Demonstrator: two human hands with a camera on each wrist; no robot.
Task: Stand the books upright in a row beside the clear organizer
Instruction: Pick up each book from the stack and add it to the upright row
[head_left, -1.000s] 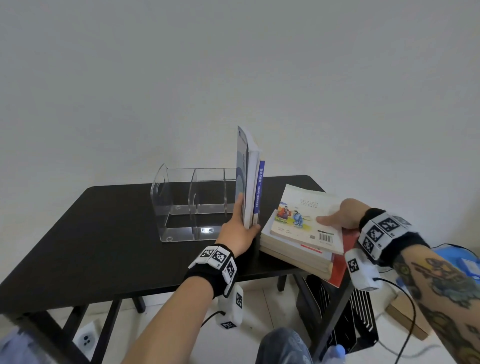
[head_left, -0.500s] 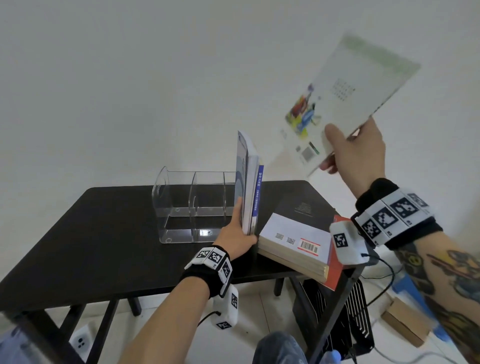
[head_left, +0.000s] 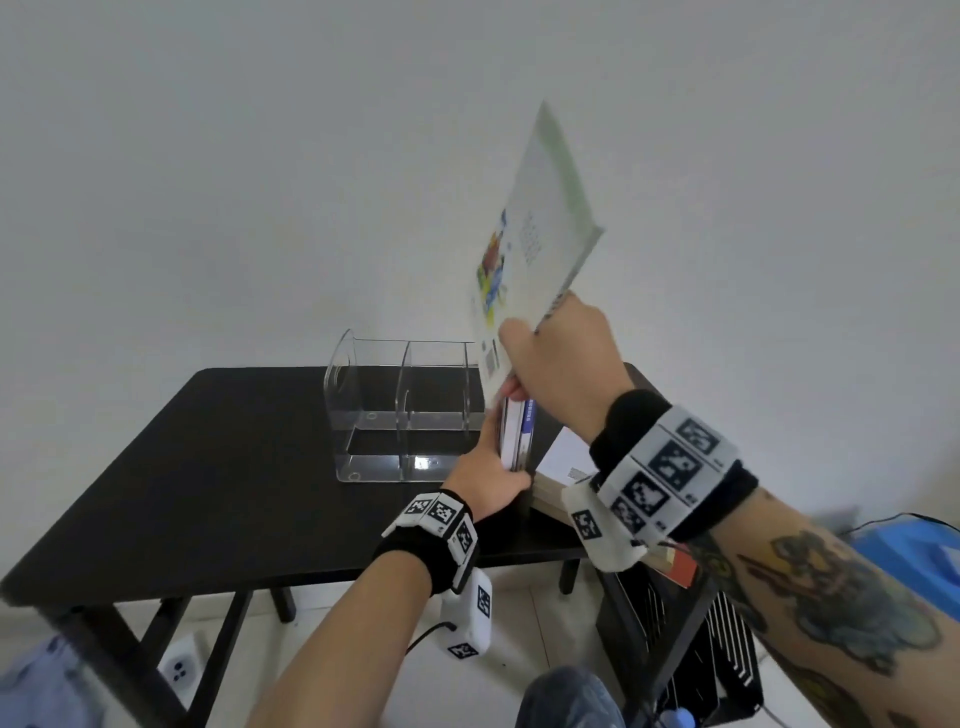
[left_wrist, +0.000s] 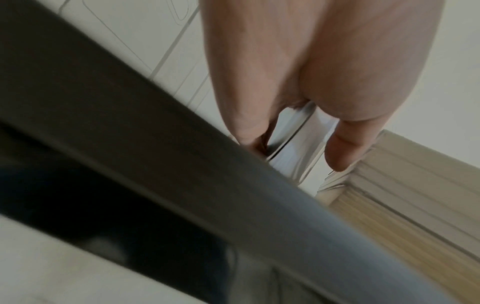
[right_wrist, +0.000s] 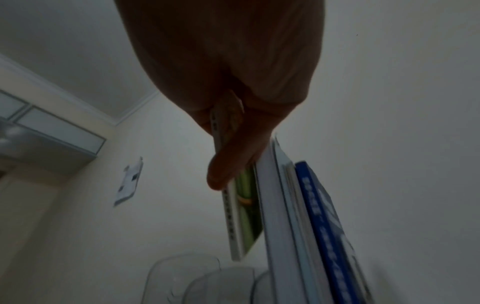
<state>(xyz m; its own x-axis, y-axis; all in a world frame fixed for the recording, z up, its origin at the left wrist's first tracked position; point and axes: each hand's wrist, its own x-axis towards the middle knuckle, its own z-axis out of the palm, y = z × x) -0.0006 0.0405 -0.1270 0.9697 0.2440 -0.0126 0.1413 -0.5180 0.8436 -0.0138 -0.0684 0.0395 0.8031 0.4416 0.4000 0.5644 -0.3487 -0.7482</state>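
Note:
A clear organizer (head_left: 400, 415) stands at the back of the black table (head_left: 234, 467). Right beside it, two or three upright books (head_left: 517, 436) stand on end, and my left hand (head_left: 493, 452) grips them near their base, thumb on one side and fingers on the other. My right hand (head_left: 524, 358) pinches the lower corner of a pale picture book (head_left: 535, 234), held nearly upright and tilted just above the standing books. In the right wrist view the picture book (right_wrist: 241, 216) hangs close beside the upright books (right_wrist: 311, 226), above the organizer (right_wrist: 202, 277).
A stack of flat books (head_left: 566, 457) lies at the table's right edge, against the standing ones; its page edges (left_wrist: 402, 185) show in the left wrist view. Under the table's right side stands a black slatted unit (head_left: 717, 654). A wall rises behind the table.
My right hand lifted the picture book off the flat stack, swung it left and turned it nearly upright over the standing books. The left hand stayed on the upright books.

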